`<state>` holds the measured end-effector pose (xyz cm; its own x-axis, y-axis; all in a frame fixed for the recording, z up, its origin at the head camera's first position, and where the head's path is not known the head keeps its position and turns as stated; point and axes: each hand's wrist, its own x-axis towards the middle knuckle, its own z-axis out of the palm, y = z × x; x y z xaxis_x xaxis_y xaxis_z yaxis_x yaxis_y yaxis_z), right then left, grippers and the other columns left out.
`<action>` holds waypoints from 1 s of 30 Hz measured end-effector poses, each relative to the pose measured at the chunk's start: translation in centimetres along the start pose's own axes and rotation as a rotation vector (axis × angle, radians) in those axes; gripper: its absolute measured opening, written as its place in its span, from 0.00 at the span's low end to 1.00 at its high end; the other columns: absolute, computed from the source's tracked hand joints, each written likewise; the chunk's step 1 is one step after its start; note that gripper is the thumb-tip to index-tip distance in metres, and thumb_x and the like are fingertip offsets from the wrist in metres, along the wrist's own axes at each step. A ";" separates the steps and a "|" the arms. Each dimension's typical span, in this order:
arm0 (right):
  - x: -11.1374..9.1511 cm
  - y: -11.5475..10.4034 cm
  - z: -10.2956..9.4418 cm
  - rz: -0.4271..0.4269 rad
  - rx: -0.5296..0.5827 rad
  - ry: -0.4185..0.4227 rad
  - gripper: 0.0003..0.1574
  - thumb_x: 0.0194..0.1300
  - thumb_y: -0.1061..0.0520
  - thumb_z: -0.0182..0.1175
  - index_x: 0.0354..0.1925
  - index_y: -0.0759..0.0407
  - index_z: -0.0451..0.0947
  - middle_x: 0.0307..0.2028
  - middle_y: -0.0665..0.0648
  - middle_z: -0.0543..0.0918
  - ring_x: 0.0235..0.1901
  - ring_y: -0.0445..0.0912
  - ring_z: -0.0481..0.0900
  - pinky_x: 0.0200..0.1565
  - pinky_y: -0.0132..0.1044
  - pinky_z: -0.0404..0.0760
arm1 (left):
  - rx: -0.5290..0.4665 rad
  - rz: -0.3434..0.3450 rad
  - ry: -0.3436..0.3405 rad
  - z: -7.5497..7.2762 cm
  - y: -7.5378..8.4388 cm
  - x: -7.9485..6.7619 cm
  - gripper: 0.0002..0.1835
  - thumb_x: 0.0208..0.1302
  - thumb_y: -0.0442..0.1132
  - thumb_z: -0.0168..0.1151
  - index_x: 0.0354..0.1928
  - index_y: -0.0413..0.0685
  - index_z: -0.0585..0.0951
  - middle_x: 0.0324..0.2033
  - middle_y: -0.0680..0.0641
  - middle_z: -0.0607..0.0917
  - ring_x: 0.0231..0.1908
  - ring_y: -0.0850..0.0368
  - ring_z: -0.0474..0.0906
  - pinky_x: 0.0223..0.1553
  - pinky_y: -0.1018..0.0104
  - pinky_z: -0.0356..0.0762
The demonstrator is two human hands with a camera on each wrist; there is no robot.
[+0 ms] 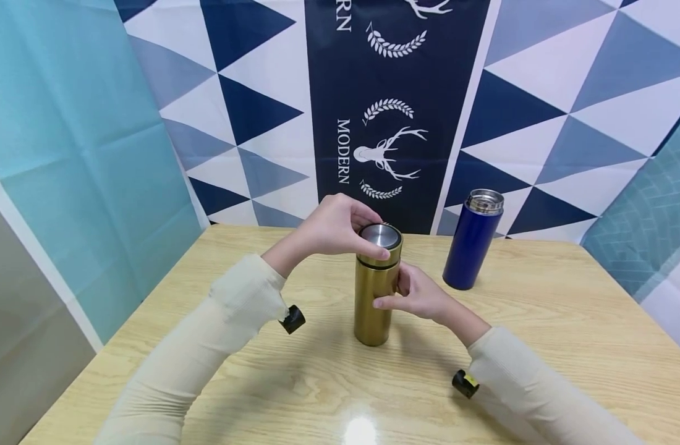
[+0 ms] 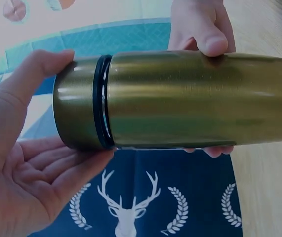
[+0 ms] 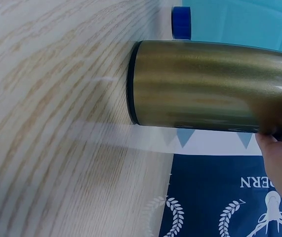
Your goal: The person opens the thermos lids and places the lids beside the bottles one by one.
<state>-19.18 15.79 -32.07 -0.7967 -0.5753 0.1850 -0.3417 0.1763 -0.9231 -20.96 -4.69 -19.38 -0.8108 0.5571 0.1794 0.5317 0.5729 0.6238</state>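
A gold thermos bottle (image 1: 371,303) stands upright on the wooden table, its cap (image 1: 381,236) seated on top with a brushed-metal disc. My left hand (image 1: 340,227) grips the cap from the left, thumb on the near side. In the left wrist view a narrow dark ring and thin gap run between the cap (image 2: 79,106) and the bottle's body (image 2: 180,98). Lower down, my right hand (image 1: 420,295) holds the body from the right, its thumb across the front. The bottle's base (image 3: 136,84) shows against the table in the right wrist view.
A dark blue thermos bottle (image 1: 473,241) without a cap stands at the back right, its steel mouth showing. A small blue cylinder (image 3: 181,22) appears beyond the gold bottle in the right wrist view. Patterned cloth (image 1: 251,111) hangs behind the table (image 1: 318,389).
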 end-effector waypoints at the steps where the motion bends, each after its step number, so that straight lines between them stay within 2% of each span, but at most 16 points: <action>1: 0.0 0.0 0.0 -0.003 0.001 0.000 0.42 0.56 0.63 0.68 0.64 0.67 0.61 0.57 0.70 0.76 0.49 0.34 0.80 0.53 0.27 0.78 | 0.016 0.001 0.009 0.0 0.2 0.0 0.29 0.40 0.52 0.78 0.47 0.47 0.85 0.43 0.51 0.89 0.43 0.63 0.85 0.44 0.70 0.81; 9: -0.1 -0.2 0.0 0.001 0.006 0.005 0.41 0.55 0.63 0.68 0.63 0.68 0.62 0.56 0.69 0.77 0.48 0.34 0.80 0.52 0.27 0.79 | 0.116 -0.017 0.057 0.2 1.4 -0.5 0.28 0.41 0.54 0.77 0.44 0.45 0.86 0.38 0.50 0.90 0.36 0.63 0.83 0.36 0.73 0.80; 15: 0.0 0.0 0.2 -0.003 0.004 0.005 0.41 0.55 0.63 0.69 0.63 0.68 0.62 0.56 0.68 0.77 0.48 0.34 0.80 0.52 0.27 0.79 | 0.125 -0.067 0.088 0.5 1.8 -0.9 0.29 0.41 0.55 0.78 0.43 0.43 0.86 0.34 0.50 0.90 0.33 0.62 0.82 0.32 0.73 0.79; 17: 0.0 0.1 0.2 -0.004 0.002 0.003 0.42 0.55 0.63 0.69 0.64 0.67 0.62 0.56 0.68 0.77 0.49 0.34 0.80 0.52 0.27 0.79 | 0.128 -0.074 0.098 0.6 2.0 -1.1 0.27 0.41 0.55 0.78 0.39 0.44 0.87 0.29 0.51 0.89 0.29 0.62 0.80 0.29 0.73 0.78; 21: 0.0 0.0 0.1 -0.002 -0.004 -0.003 0.42 0.55 0.63 0.68 0.64 0.67 0.61 0.57 0.69 0.76 0.49 0.33 0.80 0.53 0.27 0.79 | 0.153 -0.080 0.128 0.8 2.5 -1.4 0.21 0.41 0.56 0.77 0.25 0.46 0.85 0.17 0.54 0.82 0.21 0.62 0.74 0.22 0.73 0.74; 24: 0.0 -0.1 0.1 0.006 -0.007 -0.003 0.42 0.55 0.62 0.69 0.64 0.67 0.61 0.58 0.69 0.76 0.49 0.33 0.80 0.52 0.27 0.79 | 0.170 -0.085 0.148 0.9 2.9 -1.6 0.22 0.41 0.57 0.77 0.17 0.48 0.79 0.11 0.55 0.75 0.16 0.64 0.70 0.19 0.74 0.71; 27: 0.0 -0.1 0.0 0.012 -0.008 0.001 0.41 0.55 0.62 0.69 0.64 0.67 0.62 0.57 0.69 0.76 0.48 0.33 0.80 0.52 0.27 0.79 | 0.183 -0.093 0.163 1.1 3.1 -1.7 0.25 0.42 0.58 0.76 0.14 0.48 0.75 0.10 0.56 0.69 0.14 0.65 0.66 0.17 0.75 0.68; 30: 0.0 0.0 0.0 0.016 -0.014 0.004 0.41 0.55 0.62 0.69 0.63 0.67 0.62 0.57 0.69 0.76 0.48 0.33 0.80 0.52 0.26 0.79 | 0.202 -0.106 0.171 1.1 3.2 -1.8 0.25 0.42 0.59 0.76 0.14 0.48 0.75 0.10 0.57 0.69 0.14 0.65 0.65 0.17 0.75 0.67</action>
<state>-19.15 15.76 -32.05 -0.8042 -0.5689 0.1721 -0.3362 0.1965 -0.9211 -17.46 -3.20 -18.52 -0.8849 0.3879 0.2577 0.4657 0.7401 0.4851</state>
